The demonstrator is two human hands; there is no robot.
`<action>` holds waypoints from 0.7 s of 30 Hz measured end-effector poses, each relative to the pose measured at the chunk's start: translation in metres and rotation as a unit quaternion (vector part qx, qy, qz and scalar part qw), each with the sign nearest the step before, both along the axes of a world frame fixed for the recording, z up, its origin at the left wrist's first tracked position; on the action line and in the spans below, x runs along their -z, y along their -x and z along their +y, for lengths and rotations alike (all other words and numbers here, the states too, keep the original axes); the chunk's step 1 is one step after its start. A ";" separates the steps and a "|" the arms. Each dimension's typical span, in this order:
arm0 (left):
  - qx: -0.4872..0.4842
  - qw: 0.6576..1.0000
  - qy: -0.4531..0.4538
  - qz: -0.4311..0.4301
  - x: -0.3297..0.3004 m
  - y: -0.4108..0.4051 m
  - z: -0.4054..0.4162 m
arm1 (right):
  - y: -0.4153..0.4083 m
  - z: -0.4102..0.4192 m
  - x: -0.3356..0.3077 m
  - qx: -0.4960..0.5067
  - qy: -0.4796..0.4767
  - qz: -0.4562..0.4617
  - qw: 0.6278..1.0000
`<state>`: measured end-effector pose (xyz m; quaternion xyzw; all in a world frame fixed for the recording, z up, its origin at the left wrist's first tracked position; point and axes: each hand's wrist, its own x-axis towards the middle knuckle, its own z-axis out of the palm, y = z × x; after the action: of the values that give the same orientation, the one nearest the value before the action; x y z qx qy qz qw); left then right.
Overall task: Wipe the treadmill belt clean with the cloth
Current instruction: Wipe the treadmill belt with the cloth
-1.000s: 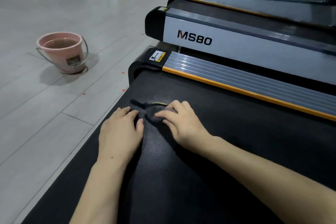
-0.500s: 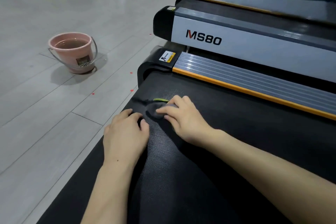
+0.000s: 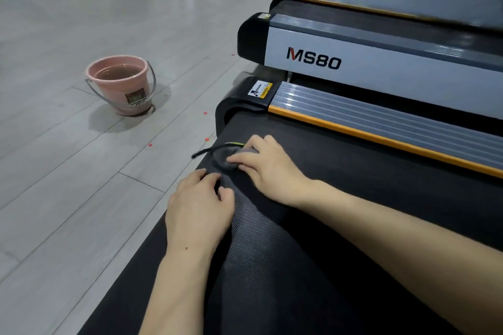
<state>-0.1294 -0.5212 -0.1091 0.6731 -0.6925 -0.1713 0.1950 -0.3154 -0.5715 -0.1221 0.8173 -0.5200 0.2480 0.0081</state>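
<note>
The black textured treadmill belt (image 3: 353, 239) fills the lower right of the head view. A small dark grey cloth (image 3: 221, 156) with a green edge lies bunched near the belt's rear end, one thin tail pointing toward the left edge. My right hand (image 3: 269, 166) presses on the cloth with its fingers laid over it, hiding most of it. My left hand (image 3: 198, 207) rests palm down on the belt just beside and behind the cloth, fingertips slightly bent, holding nothing that I can see.
A pink bucket (image 3: 122, 84) of murky water stands on the grey floor to the left. An orange-trimmed grey side rail (image 3: 381, 119) borders the belt's far side. Beyond it stands another treadmill marked MS80 (image 3: 394, 71), with more behind.
Both hands have slid with the cloth toward the belt's rear end and left edge. The cloth's tail now reaches the belt edge.
</note>
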 end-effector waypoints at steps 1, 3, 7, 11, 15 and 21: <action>-0.001 1.000 -0.002 -0.004 0.000 0.000 0.000 | 0.001 0.001 0.000 -0.019 -0.004 0.010 1.000; -0.002 1.000 0.001 -0.007 0.002 0.001 0.000 | 0.007 -0.019 0.001 -0.010 0.011 0.037 0.999; -0.003 1.000 0.009 -0.002 0.004 0.000 0.000 | 0.022 -0.086 -0.005 0.150 0.007 -0.006 0.989; -0.001 1.000 0.015 0.004 0.004 0.001 0.000 | 0.010 -0.074 -0.007 0.189 -0.007 -0.022 0.982; 0.001 1.000 0.014 -0.005 0.004 0.001 -0.002 | 0.004 0.003 0.001 0.023 -0.009 -0.016 1.000; -0.003 1.000 0.022 0.002 0.006 0.002 -0.001 | 0.041 -0.051 -0.006 0.114 0.006 0.023 0.993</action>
<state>-0.1312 -0.5223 -0.1152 0.6702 -0.6938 -0.1571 0.2116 -0.3567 -0.6226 -0.1164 0.7580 -0.6082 0.2295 0.0528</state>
